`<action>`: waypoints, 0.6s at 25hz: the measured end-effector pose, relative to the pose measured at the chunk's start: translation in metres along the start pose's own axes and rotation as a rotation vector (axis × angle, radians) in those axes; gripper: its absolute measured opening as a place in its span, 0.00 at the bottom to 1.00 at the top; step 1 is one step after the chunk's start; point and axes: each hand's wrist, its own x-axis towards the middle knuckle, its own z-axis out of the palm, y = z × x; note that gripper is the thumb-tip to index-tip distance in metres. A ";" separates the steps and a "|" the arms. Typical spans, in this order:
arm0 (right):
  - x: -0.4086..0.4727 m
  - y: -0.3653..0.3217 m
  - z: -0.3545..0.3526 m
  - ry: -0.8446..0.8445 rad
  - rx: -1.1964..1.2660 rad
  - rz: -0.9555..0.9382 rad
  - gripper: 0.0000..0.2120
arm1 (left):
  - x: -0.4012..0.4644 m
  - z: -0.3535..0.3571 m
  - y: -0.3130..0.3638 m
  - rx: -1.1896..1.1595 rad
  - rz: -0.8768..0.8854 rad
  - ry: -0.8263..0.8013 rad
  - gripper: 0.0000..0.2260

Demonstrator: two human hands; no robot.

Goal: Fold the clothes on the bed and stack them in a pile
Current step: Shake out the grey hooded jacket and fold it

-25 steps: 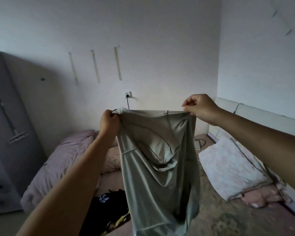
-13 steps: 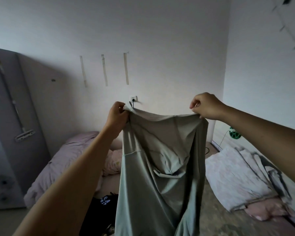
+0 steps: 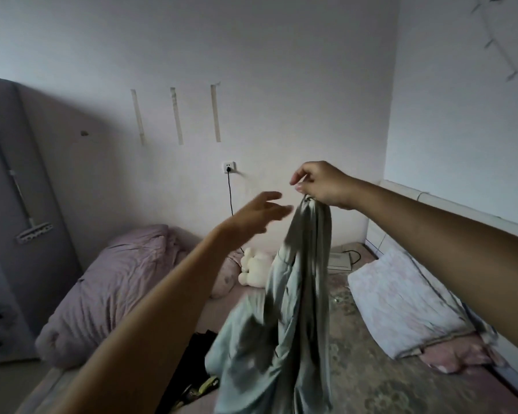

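A pale grey-green garment (image 3: 296,294) hangs in the air over the bed (image 3: 371,389), bunched into a narrow column. My right hand (image 3: 320,183) pinches its top edge, held up in front of the wall. My left hand (image 3: 257,213) is just left of the garment's top, fingers spread and blurred, holding nothing. A black garment with yellow marks (image 3: 198,369) lies on the bed below my left forearm, partly hidden by the arm.
A rolled lilac duvet (image 3: 108,288) lies along the bed's left side. A cream plush toy (image 3: 254,267) sits near the wall. A folded light blanket (image 3: 401,303) lies at the right on pink pillows. A cord hangs from the wall socket (image 3: 229,167).
My left hand has let go of the garment's top edge and opened. The garment, spread wide before, now hangs bunched from my right hand alone. The view tilted down slightly.
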 end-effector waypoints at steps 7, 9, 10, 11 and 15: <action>-0.011 0.000 0.031 -0.033 0.144 0.003 0.08 | 0.012 0.031 -0.018 0.247 0.045 0.139 0.18; -0.020 0.019 0.022 -0.087 0.338 0.182 0.15 | 0.015 0.026 -0.015 0.249 0.149 0.222 0.15; -0.027 0.029 0.019 -0.177 0.436 0.276 0.16 | 0.015 0.023 -0.012 0.213 0.190 0.291 0.13; -0.033 0.040 0.017 -0.274 0.469 0.345 0.17 | 0.016 0.020 -0.008 0.162 0.210 0.360 0.13; -0.055 0.067 0.037 -0.525 0.155 0.365 0.16 | 0.020 0.016 0.012 0.104 0.232 0.409 0.17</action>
